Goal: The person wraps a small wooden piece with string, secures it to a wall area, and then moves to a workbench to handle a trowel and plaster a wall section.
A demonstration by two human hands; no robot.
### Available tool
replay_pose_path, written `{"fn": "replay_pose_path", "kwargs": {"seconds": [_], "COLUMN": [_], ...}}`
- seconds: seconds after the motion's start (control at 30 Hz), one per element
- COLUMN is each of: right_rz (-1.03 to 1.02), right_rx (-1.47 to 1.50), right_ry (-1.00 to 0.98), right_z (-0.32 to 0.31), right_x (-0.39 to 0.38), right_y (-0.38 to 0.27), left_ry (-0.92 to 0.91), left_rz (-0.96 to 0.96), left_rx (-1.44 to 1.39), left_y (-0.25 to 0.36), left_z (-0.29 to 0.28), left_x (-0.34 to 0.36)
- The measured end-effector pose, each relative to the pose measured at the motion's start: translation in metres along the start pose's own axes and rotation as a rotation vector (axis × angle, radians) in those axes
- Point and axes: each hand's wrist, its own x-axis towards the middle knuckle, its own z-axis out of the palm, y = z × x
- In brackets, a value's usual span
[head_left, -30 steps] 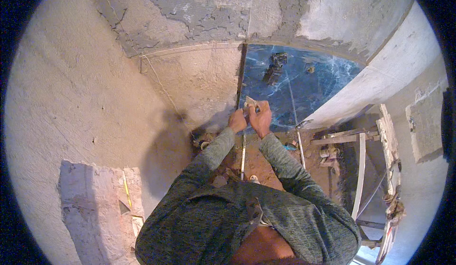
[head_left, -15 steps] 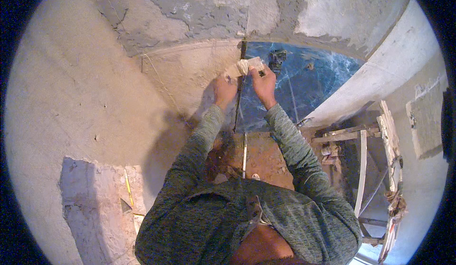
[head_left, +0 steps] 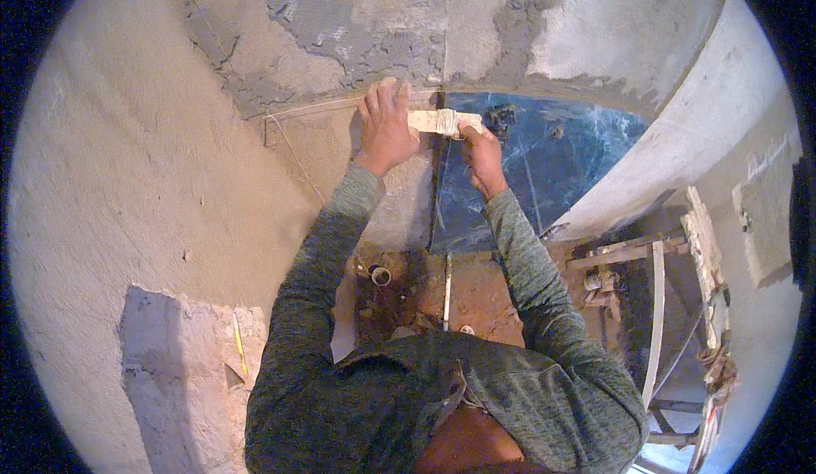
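In my right hand (head_left: 483,158) is the right end of a short, pale wooden stick (head_left: 425,120) with white string (head_left: 448,122) wound round its middle. The fingers there are closed in a pinch. My left hand (head_left: 388,125) lies against the plain grey-brown surface with its fingers stretched upward and apart. Its thumb side is next to the stick's left end; whether it touches the wood I cannot tell. Below and right of the stick is a dark blue, white-veined panel (head_left: 493,185). A thin line of string (head_left: 340,102) runs along the upper edge toward the left.
A dark lump (head_left: 501,119) sits on the blue panel. At the right stands a rough wooden frame (head_left: 656,304) with a tall pole (head_left: 704,253). Below lie reddish ground and a round pipe end (head_left: 380,276). A slim yellow tool (head_left: 240,342) rests at the lower left.
My left hand has moved up and left, and its fingers have spread from a closed grip. The string-wound stick has turned more level in my right hand. The view has shifted slightly.
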Motion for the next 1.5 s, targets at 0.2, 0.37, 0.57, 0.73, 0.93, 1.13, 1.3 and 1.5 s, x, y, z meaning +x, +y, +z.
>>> {"fn": "replay_pose_path", "kwargs": {"seconds": [0.2,0.37,0.57,0.73,0.93,1.13,1.3,1.5], "right_rz": [0.07,0.262,0.347,0.307,0.291,-0.077,-0.338,-0.617], "right_rx": [0.103,0.473,0.573,0.518,0.156,-0.29,-0.514,-0.847], "right_ry": [-0.025,-0.185,-0.213,-0.371,-0.281,-0.077,0.105,0.266], "right_z": [0.006,0.012,0.037,0.027,0.041,0.02,0.015,0.014], "right_x": [-0.008,-0.005,-0.009,0.014,0.008,0.011,0.002,0.014], "right_y": [0.005,0.016,0.015,0.031,0.032,0.035,-0.007,-0.071], "left_ry": [-0.1,-0.316,-0.338,-0.203,0.085,0.211,0.331,0.311], "left_rz": [-0.004,-0.239,-0.225,-0.29,-0.3,-0.126,-0.103,-0.204], "left_rx": [-0.044,-0.183,-0.222,-0.586,-0.637,-0.558,-0.617,-0.906], "left_y": [-0.011,-0.022,-0.039,-0.032,-0.02,0.003,0.002,0.024], "left_z": [-0.011,-0.006,0.016,0.024,0.013,-0.007,-0.031,-0.075], "left_x": [0.014,0.039,0.049,0.054,0.059,0.078,0.107,0.141]}}
